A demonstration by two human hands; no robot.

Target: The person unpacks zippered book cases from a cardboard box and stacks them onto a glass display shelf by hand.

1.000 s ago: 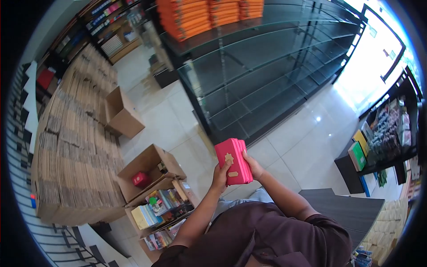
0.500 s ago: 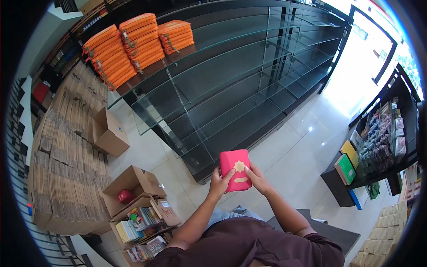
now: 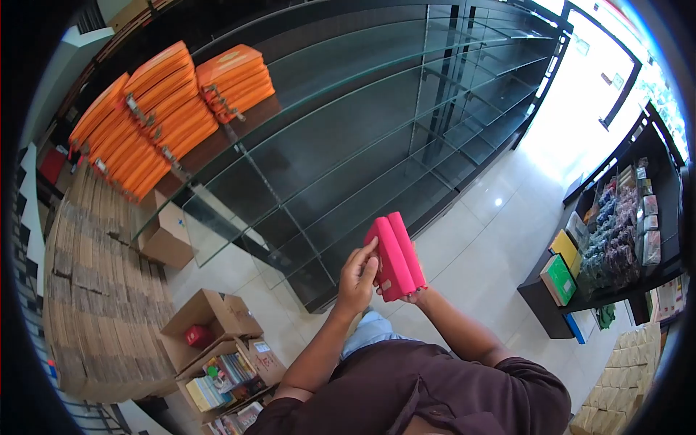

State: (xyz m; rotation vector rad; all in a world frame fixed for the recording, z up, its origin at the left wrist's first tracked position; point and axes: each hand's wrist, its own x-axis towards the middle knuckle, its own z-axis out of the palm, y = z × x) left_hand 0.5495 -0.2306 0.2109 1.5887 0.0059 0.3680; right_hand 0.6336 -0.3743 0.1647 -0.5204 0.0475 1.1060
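Note:
Two pink book-like cases (image 3: 396,255) are held together in front of me, tilted so that their rounded spines face up. A bit of a gold mark shows on the left cover. My left hand (image 3: 357,278) is closed at their left side, fingers against the cover and thumb near its lower edge. My right hand (image 3: 418,296) grips them from below and behind; most of its fingers are hidden by the cases. Beyond them stands a glass-shelved display unit (image 3: 341,156).
Stacks of orange zip cases (image 3: 170,101) sit on the unit's upper left. Flattened cardboard (image 3: 101,290) piles up at left, beside an open carton (image 3: 235,315) with a red item inside and a box of books (image 3: 221,377). A dark rack (image 3: 544,308) with packets stands at right.
The pink cases have turned from cover-up to spines-up, showing a second one. My left hand has shifted onto the side; my right hand has gone underneath. The view has turned slightly.

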